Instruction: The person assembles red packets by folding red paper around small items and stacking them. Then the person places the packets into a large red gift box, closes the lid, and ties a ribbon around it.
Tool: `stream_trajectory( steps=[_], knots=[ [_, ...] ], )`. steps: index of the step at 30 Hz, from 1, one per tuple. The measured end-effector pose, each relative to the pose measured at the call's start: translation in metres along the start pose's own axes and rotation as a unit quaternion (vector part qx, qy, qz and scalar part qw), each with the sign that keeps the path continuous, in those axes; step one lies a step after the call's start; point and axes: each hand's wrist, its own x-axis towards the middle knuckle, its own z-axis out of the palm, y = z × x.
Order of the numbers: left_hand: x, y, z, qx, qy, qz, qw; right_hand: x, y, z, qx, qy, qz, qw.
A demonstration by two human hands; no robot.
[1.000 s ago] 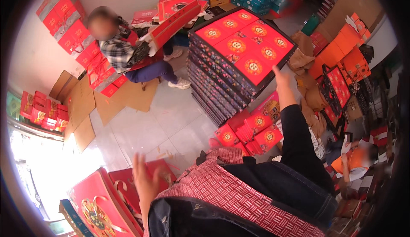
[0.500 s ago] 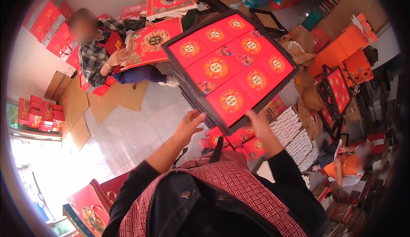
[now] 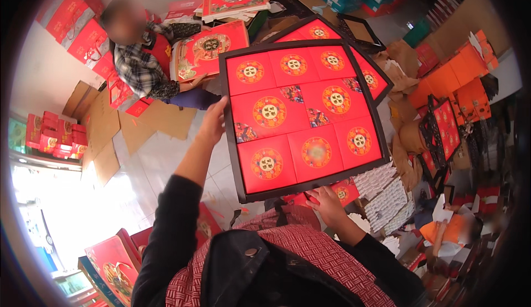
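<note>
A square black-rimmed tray (image 3: 287, 190) is held before me, lifted off the stack and slightly tilted. Red boxes (image 3: 282, 133) with round floral medallions fill it in rows. My left hand (image 3: 214, 123) grips its left rim, fingers closed around the edge. At the near rim, my right hand (image 3: 327, 203) holds from below, some of its fingers hidden under the tray. Behind it, partly covered, lies another black-rimmed tray with similar red boxes (image 3: 371, 77).
A person (image 3: 141, 66) in a checked shirt at the far left handles a large red decorated box (image 3: 191, 58). Orange boxes (image 3: 456, 66) are piled at the right. Another person in orange (image 3: 442, 230) sits at the lower right. Flattened cardboard (image 3: 160, 120) lies on the tiled floor.
The tray has come toward me and turned straighter, uncovering the similar tray behind it. My left hand has moved up onto its left rim; my right hand has shifted lower, under the near edge.
</note>
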Motion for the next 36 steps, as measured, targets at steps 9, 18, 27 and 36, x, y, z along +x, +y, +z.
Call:
stream_trajectory(
  steps=[9,18,27,36],
  knots=[
    [-0.031,-0.053,-0.016,0.005,0.023,0.045,0.999,0.026,-0.034,0.004,0.253,0.042,-0.014,0.966],
    [-0.064,-0.057,-0.034,-0.043,-0.159,0.012,0.986,0.056,-0.120,0.010,-0.105,0.003,-0.057,0.993],
    [-0.277,-0.090,-0.091,-0.004,0.074,0.127,0.989,0.088,-0.124,0.093,-0.325,-0.120,-0.116,0.931],
    [-0.439,-0.207,-0.004,-0.021,-0.007,0.279,0.960,0.061,-0.126,0.234,-0.554,-0.305,-0.227,0.740]
  ],
)
